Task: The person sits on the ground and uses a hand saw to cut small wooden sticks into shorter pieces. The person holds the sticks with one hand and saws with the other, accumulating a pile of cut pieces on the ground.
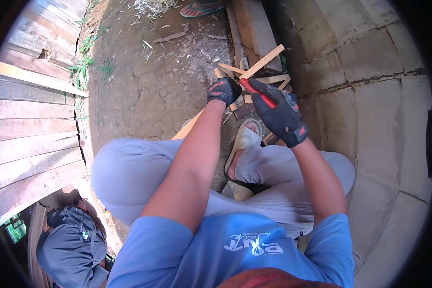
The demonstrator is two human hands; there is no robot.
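My left hand (224,91), in a black glove with red marks, is closed around a narrow wood strip (233,106), whose ends show above and below the fist. My right hand (279,113), gloved the same way, grips a red-handled tool (259,92). Its working end is hard to make out near the wood, so its kind cannot be told. The hands are close together, with the tool's tip end near my left knuckles. Just beyond them, a pale wood strip (263,61) slants up to the right, among several shorter pieces.
Thick timber beams (254,29) lie ahead beside a block wall (369,105) on the right. A plank wall (33,117) stands on the left. Wood shavings (153,7) and another person's sandalled foot (201,9) are at the far side. A dark backpack (74,245) rests lower left.
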